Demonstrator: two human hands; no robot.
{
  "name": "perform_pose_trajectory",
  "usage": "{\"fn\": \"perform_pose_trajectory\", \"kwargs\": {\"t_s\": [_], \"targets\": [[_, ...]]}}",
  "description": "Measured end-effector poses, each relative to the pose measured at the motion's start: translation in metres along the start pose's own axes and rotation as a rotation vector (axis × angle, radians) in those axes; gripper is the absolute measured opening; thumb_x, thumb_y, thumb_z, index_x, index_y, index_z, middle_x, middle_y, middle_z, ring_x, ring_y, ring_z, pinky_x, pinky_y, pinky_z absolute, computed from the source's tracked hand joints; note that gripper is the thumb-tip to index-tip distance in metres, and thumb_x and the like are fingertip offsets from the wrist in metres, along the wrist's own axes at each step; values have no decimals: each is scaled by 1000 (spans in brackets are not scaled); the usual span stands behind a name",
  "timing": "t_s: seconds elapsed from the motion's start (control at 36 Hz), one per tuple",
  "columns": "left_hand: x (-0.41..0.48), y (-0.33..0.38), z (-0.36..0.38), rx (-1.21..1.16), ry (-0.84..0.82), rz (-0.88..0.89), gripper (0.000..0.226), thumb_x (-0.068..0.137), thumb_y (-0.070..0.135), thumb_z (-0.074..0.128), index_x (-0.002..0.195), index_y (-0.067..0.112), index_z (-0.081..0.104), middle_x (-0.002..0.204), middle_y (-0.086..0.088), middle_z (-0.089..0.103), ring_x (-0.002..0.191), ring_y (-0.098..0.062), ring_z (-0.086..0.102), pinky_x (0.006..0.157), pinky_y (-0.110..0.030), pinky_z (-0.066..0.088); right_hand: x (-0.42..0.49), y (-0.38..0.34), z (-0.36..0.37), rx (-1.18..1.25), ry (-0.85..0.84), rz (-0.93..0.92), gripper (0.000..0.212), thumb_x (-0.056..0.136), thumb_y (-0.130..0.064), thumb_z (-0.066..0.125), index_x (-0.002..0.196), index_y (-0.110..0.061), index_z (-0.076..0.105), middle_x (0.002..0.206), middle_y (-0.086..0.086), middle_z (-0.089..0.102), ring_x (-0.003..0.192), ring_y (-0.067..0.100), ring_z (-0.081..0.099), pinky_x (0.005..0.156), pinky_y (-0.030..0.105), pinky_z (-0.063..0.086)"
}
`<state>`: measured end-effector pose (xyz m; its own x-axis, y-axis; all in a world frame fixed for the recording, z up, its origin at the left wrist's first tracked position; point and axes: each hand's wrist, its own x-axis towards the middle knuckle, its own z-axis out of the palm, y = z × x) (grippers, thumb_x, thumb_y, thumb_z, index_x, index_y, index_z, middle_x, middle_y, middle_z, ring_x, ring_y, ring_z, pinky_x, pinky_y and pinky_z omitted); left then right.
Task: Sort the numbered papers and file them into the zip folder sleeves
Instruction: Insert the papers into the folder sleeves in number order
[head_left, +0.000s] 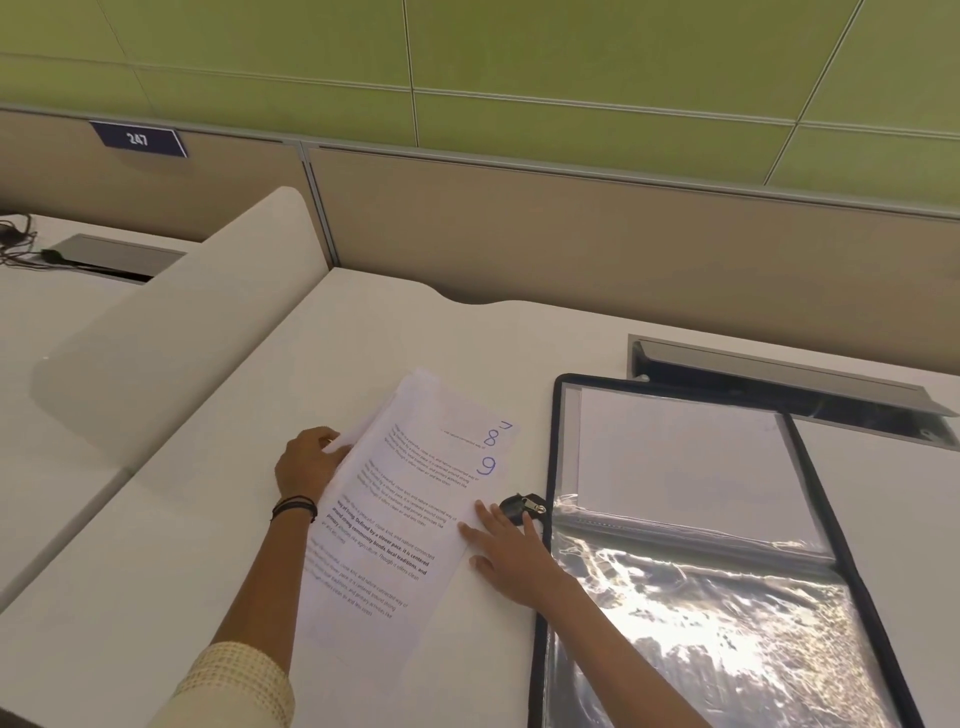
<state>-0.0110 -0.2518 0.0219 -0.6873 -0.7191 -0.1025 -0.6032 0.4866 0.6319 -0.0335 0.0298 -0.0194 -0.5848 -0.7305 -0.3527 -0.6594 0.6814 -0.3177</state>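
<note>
The numbered papers (395, 519) lie as a fanned stack in the middle of the desk (234, 545), just left of the open zip folder (555, 441). Blue numbers 8 & 9 show at the sheets' far right corners. L hand (306, 462) holds the stack's left edge, fingers curled round some sheets. R hand (511, 551) rests flat on the right edge, fingers straight & spread, beside the zipper pull (522, 506). A white sheet (685, 457) lies in the folder's far part; a shiny clear sleeve (701, 623) covers the near part.
</note>
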Motion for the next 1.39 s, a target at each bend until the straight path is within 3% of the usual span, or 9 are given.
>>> {"fn": "perform_pose_trajectory", "kwargs": {"t_s": [0.25, 0.56, 0.67, 0.81, 1.17, 1.39], "targets": [[2, 1, -13, -62, 138, 123, 17, 85, 26, 69, 84, 9, 67, 86, -6, 68, 75, -25, 61, 66, -27, 38, -1, 2, 0, 10, 5, -8, 52, 101, -29, 33, 150, -26, 15, 158, 4, -5, 146, 22, -4, 114, 50, -5], [-6, 29, -48, -22, 224, 267, 14, 87, 25, 66, 81, 12, 67, 77, 3, 61, 70, -17, 57, 53, -18, 33, -1, 3, 1, -17, 3, -14, 54, 101, -30, 34, 150, -27, 12, 158, 4, -7, 146, 21, -4, 114, 49, -5], [-12, 38, -60, 31, 280, 345, 14, 88, 24, 65, 81, 12, 67, 77, 5, 61, 68, -17, 57, 51, -22, 32, -2, 3, 2, -56, 5, -20, 58, 100, -29, 35, 151, -26, 7, 158, 4, -9, 146, 21, -5, 115, 49, -4], [-20, 52, -77, 107, 361, 474, 15, 90, 23, 63, 87, 9, 69, 84, -6, 69, 69, -22, 60, 55, -26, 34, 0, 3, 3, -53, 8, -16, 59, 100, -28, 37, 151, -24, 7, 158, 4, -8, 146, 22, -4, 115, 50, -3], [-62, 92, -108, 64, 500, 617, 20, 91, 23, 62, 92, 3, 69, 87, -13, 70, 72, -26, 62, 59, -25, 34, -18, 13, -23, 120, 149, -55, 62, 100, -28, 41, 150, -23, 5, 158, 6, 0, 145, 24, 8, 116, 40, 9], [-84, 119, -108, -150, 462, 603, 22, 89, 26, 64, 95, 6, 70, 90, -8, 69, 72, -15, 55, 58, -21, 36, -59, 30, -31, 462, 225, -23, 60, 98, -26, 47, 149, -29, 15, 157, -6, 12, 143, 12, 17, 112, 24, 16]]}}
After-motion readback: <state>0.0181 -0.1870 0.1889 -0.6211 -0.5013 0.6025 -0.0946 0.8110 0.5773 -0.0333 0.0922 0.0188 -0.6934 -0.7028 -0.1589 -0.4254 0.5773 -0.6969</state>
